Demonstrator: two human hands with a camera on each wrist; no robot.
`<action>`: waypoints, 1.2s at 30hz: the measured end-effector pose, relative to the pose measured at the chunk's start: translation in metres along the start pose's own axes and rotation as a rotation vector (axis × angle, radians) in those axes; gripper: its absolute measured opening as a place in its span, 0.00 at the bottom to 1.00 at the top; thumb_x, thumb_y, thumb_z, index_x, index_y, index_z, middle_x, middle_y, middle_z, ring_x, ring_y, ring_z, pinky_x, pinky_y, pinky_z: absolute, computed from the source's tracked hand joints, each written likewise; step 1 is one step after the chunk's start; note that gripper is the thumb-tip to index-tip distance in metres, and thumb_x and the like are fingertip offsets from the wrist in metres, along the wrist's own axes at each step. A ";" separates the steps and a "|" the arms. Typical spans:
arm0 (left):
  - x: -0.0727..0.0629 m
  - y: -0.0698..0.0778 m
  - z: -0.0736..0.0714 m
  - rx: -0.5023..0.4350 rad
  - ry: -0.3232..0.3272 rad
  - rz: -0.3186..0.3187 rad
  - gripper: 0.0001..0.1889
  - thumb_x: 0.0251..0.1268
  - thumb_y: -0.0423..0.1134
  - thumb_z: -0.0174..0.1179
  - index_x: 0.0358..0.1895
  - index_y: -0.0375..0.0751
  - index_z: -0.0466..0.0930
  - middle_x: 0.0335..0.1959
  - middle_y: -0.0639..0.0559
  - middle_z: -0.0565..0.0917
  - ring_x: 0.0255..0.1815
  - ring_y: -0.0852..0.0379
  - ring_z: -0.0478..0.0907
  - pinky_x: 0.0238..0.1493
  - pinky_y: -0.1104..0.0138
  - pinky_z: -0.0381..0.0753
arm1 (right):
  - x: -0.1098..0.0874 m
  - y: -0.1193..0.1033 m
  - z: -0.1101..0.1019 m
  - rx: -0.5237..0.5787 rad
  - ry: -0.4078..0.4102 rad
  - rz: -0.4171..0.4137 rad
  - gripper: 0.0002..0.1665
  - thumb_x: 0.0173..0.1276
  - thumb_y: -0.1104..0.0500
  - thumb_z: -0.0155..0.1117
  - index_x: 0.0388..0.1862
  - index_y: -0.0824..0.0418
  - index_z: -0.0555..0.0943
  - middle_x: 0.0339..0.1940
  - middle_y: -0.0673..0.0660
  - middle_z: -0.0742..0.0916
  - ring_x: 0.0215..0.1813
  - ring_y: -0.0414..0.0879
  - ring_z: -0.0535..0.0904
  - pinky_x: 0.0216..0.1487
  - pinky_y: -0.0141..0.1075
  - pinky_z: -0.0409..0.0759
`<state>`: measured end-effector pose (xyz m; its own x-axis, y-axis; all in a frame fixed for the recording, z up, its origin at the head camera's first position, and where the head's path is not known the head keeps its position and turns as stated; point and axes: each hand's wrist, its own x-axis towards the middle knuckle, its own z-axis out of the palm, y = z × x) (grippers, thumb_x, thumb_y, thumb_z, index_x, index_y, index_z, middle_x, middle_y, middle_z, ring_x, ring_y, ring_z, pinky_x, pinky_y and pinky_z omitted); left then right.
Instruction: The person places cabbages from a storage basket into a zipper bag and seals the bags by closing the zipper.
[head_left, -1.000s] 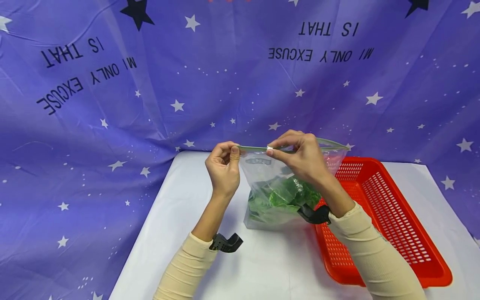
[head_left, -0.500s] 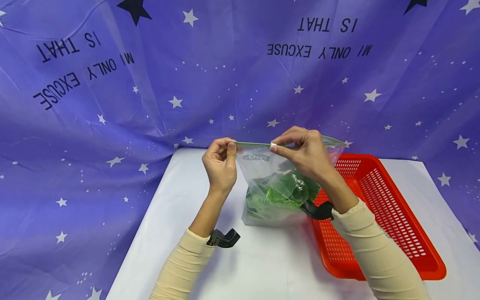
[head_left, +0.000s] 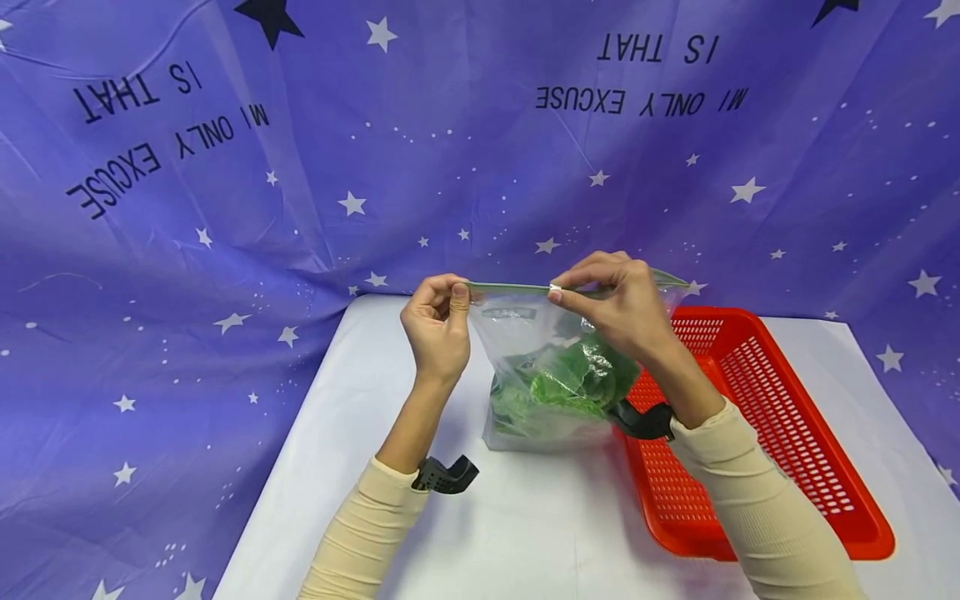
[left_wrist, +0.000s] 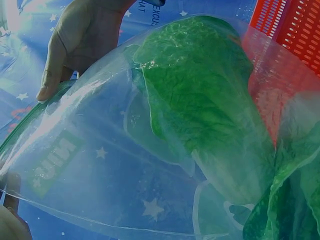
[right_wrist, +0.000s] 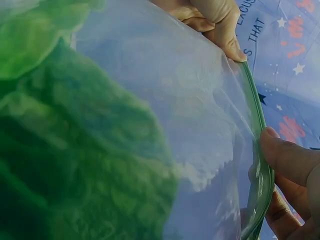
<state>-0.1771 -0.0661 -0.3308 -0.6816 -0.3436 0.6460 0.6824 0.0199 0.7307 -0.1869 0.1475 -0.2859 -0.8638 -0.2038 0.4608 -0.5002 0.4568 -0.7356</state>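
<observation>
A clear zip bag (head_left: 510,337) stands on the table with green leafy vegetables (head_left: 573,383) inside. My left hand (head_left: 438,333) pinches the left end of its green zip strip between thumb and fingers. Farther right along the strip, my right hand (head_left: 630,308) pinches a small white slider (head_left: 555,289) on it. Between the hands the strip looks pressed together; right of the slider its two sides stand apart. In the right wrist view, large leaves (right_wrist: 95,140) press near the film, and the green strip (right_wrist: 255,100) runs between both hands.
A red perforated plastic basket (head_left: 828,442) stands at the right of the white table (head_left: 517,533), partly behind my right forearm and next to the bag. A purple cloth (head_left: 480,125) with stars and lettering hangs behind the table.
My right hand has slid the white slider to the right along the strip. The gap between my hands has widened, and the parted stretch at the right is shorter.
</observation>
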 end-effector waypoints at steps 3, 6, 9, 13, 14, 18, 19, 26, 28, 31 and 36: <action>0.000 -0.011 -0.002 -0.014 0.002 -0.006 0.02 0.64 0.20 0.57 0.34 0.19 0.76 0.22 0.31 0.81 0.22 0.58 0.79 0.25 0.72 0.72 | -0.002 0.001 -0.001 -0.025 0.017 -0.019 0.07 0.54 0.58 0.79 0.33 0.56 0.90 0.30 0.48 0.87 0.39 0.47 0.71 0.42 0.38 0.64; 0.001 -0.022 -0.004 -0.029 0.003 -0.014 0.02 0.64 0.20 0.57 0.35 0.20 0.77 0.23 0.30 0.81 0.22 0.59 0.79 0.24 0.72 0.72 | -0.003 0.002 -0.003 -0.044 0.028 -0.035 0.07 0.54 0.59 0.79 0.33 0.56 0.90 0.30 0.48 0.87 0.41 0.47 0.71 0.44 0.39 0.63; 0.001 -0.027 -0.005 -0.031 0.004 -0.012 0.03 0.65 0.23 0.58 0.35 0.22 0.77 0.23 0.32 0.82 0.21 0.60 0.78 0.24 0.72 0.71 | -0.004 0.005 -0.005 -0.058 0.035 -0.044 0.07 0.54 0.59 0.79 0.33 0.56 0.90 0.30 0.47 0.87 0.41 0.45 0.71 0.44 0.39 0.62; 0.001 -0.029 -0.006 -0.040 -0.004 0.000 0.05 0.66 0.26 0.59 0.35 0.23 0.78 0.23 0.35 0.83 0.21 0.58 0.79 0.23 0.71 0.71 | -0.005 0.007 -0.008 -0.064 0.043 -0.055 0.07 0.54 0.59 0.79 0.32 0.56 0.90 0.30 0.47 0.87 0.40 0.42 0.70 0.44 0.38 0.62; 0.001 -0.029 -0.006 -0.042 -0.006 0.002 0.05 0.67 0.26 0.59 0.35 0.24 0.78 0.23 0.36 0.83 0.22 0.58 0.79 0.22 0.71 0.71 | -0.006 0.007 -0.009 -0.065 0.045 -0.057 0.07 0.54 0.59 0.79 0.32 0.56 0.90 0.30 0.47 0.87 0.40 0.42 0.70 0.44 0.38 0.63; 0.003 -0.030 -0.007 -0.040 -0.009 0.003 0.05 0.67 0.26 0.59 0.35 0.24 0.78 0.23 0.36 0.83 0.21 0.57 0.79 0.21 0.72 0.69 | -0.007 0.009 -0.012 -0.072 0.047 -0.053 0.07 0.53 0.60 0.80 0.32 0.56 0.91 0.30 0.47 0.87 0.40 0.42 0.71 0.44 0.38 0.63; 0.003 -0.030 -0.008 -0.039 -0.007 0.001 0.05 0.67 0.26 0.59 0.35 0.24 0.78 0.23 0.36 0.83 0.21 0.57 0.79 0.21 0.72 0.70 | -0.007 0.009 -0.013 -0.075 0.047 -0.049 0.07 0.53 0.60 0.80 0.32 0.56 0.91 0.30 0.47 0.87 0.40 0.42 0.71 0.44 0.38 0.62; 0.004 -0.030 -0.011 -0.028 0.005 -0.003 0.06 0.67 0.28 0.60 0.35 0.24 0.78 0.23 0.39 0.84 0.20 0.58 0.77 0.21 0.72 0.68 | -0.007 0.010 -0.018 -0.080 0.045 -0.029 0.07 0.54 0.59 0.79 0.33 0.56 0.91 0.30 0.48 0.87 0.40 0.43 0.71 0.43 0.38 0.62; 0.005 -0.031 -0.012 -0.032 0.004 0.000 0.07 0.67 0.29 0.60 0.35 0.25 0.78 0.23 0.40 0.84 0.20 0.58 0.78 0.21 0.72 0.69 | -0.008 0.011 -0.020 -0.079 0.045 -0.029 0.07 0.54 0.60 0.79 0.33 0.56 0.91 0.30 0.49 0.87 0.40 0.42 0.71 0.43 0.38 0.62; 0.006 -0.031 -0.013 -0.047 0.004 0.001 0.07 0.67 0.29 0.60 0.35 0.24 0.78 0.24 0.40 0.84 0.21 0.57 0.79 0.21 0.71 0.70 | -0.008 0.012 -0.022 -0.086 0.047 -0.030 0.07 0.54 0.60 0.79 0.33 0.57 0.90 0.30 0.49 0.87 0.41 0.42 0.71 0.44 0.39 0.62; 0.007 -0.033 -0.015 -0.036 0.021 -0.002 0.08 0.66 0.29 0.61 0.35 0.24 0.79 0.22 0.40 0.83 0.19 0.59 0.75 0.21 0.72 0.68 | -0.010 0.014 -0.027 -0.112 0.061 -0.011 0.06 0.55 0.59 0.78 0.33 0.56 0.91 0.30 0.50 0.87 0.41 0.42 0.71 0.45 0.39 0.63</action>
<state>-0.2001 -0.0833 -0.3537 -0.6778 -0.3630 0.6394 0.6903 -0.0147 0.7234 -0.1832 0.1792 -0.2877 -0.8515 -0.1580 0.4999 -0.4965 0.5496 -0.6719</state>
